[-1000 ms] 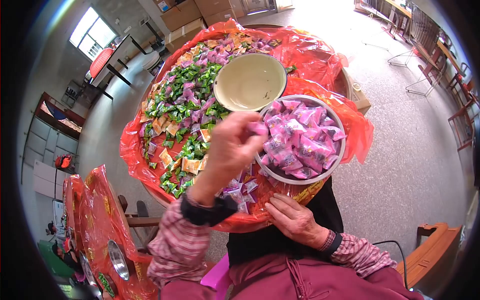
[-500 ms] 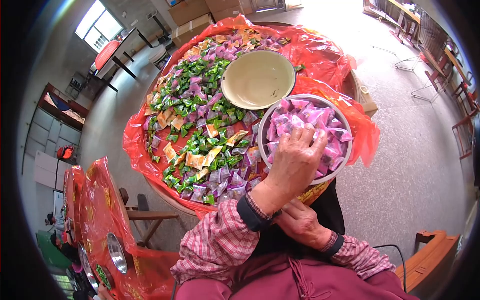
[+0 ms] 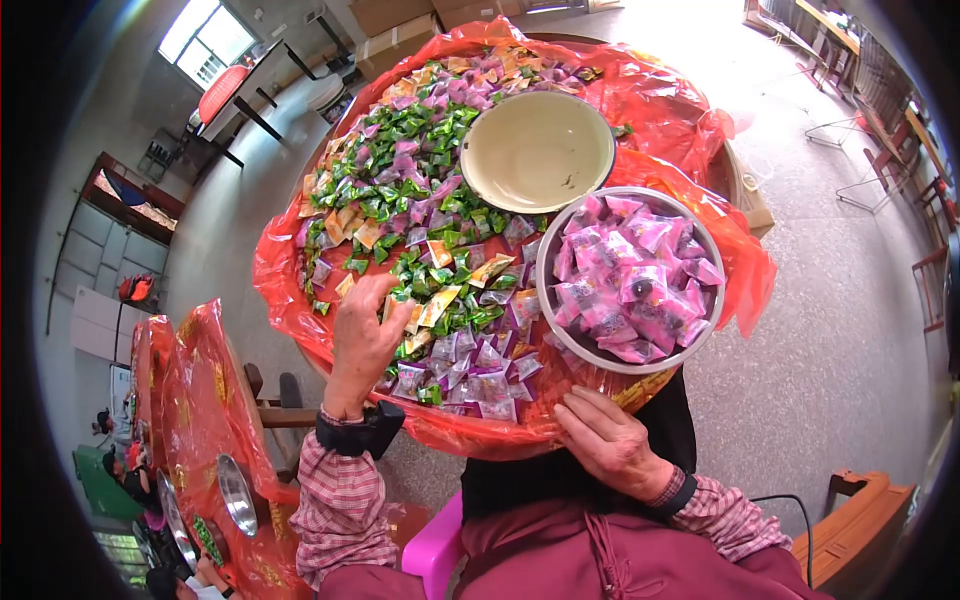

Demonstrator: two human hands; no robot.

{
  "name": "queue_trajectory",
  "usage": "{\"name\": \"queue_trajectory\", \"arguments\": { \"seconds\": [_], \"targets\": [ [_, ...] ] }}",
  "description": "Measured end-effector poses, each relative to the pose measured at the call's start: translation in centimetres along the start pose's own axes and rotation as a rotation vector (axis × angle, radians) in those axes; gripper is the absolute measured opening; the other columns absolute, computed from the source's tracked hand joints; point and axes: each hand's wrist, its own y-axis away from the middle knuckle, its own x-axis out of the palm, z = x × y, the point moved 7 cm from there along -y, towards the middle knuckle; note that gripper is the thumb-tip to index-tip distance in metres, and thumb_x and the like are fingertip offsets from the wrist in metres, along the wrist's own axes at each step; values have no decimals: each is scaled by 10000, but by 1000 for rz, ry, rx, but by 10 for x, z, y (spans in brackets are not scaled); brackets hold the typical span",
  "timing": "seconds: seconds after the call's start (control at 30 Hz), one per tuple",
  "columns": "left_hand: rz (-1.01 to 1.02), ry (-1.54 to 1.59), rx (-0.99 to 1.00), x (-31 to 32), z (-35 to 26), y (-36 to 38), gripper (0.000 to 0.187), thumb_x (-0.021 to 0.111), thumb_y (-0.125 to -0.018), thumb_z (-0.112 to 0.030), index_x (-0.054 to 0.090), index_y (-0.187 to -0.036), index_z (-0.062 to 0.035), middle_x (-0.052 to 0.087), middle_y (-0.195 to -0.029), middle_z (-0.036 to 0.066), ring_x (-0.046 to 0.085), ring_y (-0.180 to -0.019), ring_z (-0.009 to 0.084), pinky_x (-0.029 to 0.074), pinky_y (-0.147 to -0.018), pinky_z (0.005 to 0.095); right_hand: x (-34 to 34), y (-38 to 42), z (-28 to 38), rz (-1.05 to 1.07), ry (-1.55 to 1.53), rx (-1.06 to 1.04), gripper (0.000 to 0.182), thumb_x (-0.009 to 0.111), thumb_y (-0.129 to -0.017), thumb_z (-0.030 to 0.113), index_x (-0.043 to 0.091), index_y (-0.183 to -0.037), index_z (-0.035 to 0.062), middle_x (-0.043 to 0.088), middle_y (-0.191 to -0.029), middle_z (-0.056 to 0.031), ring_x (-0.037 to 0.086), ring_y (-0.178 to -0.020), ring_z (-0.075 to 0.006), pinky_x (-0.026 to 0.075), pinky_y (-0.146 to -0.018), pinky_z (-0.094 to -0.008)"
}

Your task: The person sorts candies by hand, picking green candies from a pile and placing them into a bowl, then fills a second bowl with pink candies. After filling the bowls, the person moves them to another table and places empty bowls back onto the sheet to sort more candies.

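My left hand [image 3: 365, 335] is over the front left of the candy pile, its thumb and forefinger apart beside a small orange packet [image 3: 440, 254] and several green-wrapped candies [image 3: 390, 185]. Nothing shows between its fingers. My right hand [image 3: 612, 450] rests with fingers stretched out on the red plastic at the table's front edge. Just behind it stands a grey-rimmed bowl [image 3: 544, 290] heaped with pink packets [image 3: 640, 285]. Clear-and-purple packets [image 3: 490, 385] lie between my hands. A cream enamel basin [image 3: 535, 150] without packets sits behind the bowl.
Red plastic sheeting [image 3: 660, 105] covers the round table. At lower left, another red-covered table [image 3: 205, 400] carries metal bowls [image 3: 237, 500], with people beside it. A pink plastic seat [image 3: 437, 550] is under me. A wooden bench [image 3: 860, 530] stands at lower right.
My left hand has left the pink packets in the bowl and swung left to the candy pile. My right hand stays at the table edge, its fingers now more plainly visible. The view has shifted slightly.
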Motion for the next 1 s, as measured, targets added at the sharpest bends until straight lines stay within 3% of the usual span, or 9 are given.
{"name": "queue_trajectory", "arguments": {
  "seconds": [0.13,0.3,0.5,0.67,0.83,0.97,1.0],
  "targets": [
    [53,-57,-67,12,22,29,363,723,-858,-201,633,-1142,4,642,-1050,183,624,-1004,389,489,-882,469,1,1,-1,6,-12,7,445,734,-812,40,650,-1244,-25,643,-1252,-178,626,-1224,-342,551,-991,-376],
    [75,9,21,27,3,34,365,723,-860,-208,633,-1147,-1,610,-1033,197,602,-1008,401,488,-871,478,0,-1,-1,30,-20,2,441,737,-817,44,651,-1244,-23,644,-1253,-177,626,-1226,-342,551,-991,-377],
    [-15,-58,143,-1,-5,-37,326,717,-854,-199,636,-1102,-4,600,-1005,186,598,-981,387,483,-841,478,0,0,-1,21,-3,-4,436,738,-813,52,656,-1235,-20,649,-1242,-167,637,-1210,-332,560,-972,-367],
    [-73,-162,212,23,17,-106,333,693,-837,-183,641,-1110,1,637,-1054,180,612,-1018,386,484,-900,469,-1,-2,0,15,33,-15,435,735,-807,67,661,-1227,-14,652,-1237,-158,644,-1201,-320,566,-957,-355],
    [49,-408,125,82,45,-140,263,630,-831,-92,626,-1093,-65,639,-1045,166,607,-1039,391,520,-885,483,-1,-2,0,33,47,-22,461,708,-784,69,658,-1235,-9,650,-1241,-155,643,-1205,-315,565,-962,-351],
    [65,-438,6,90,68,-135,241,597,-815,-53,654,-1049,-66,682,-1001,171,641,-993,396,527,-859,495,-1,-1,-1,20,47,-21,471,700,-777,71,657,-1240,-7,649,-1246,-156,641,-1209,-313,562,-973,-350],
    [68,-439,10,84,69,-130,241,597,-815,-53,654,-1049,-66,682,-1001,171,641,-993,396,527,-859,495,-2,-2,-1,21,45,-21,444,754,-782,72,675,-1213,-1,664,-1219,-149,655,-1181,-318,573,-963,-362]
  ]
}}
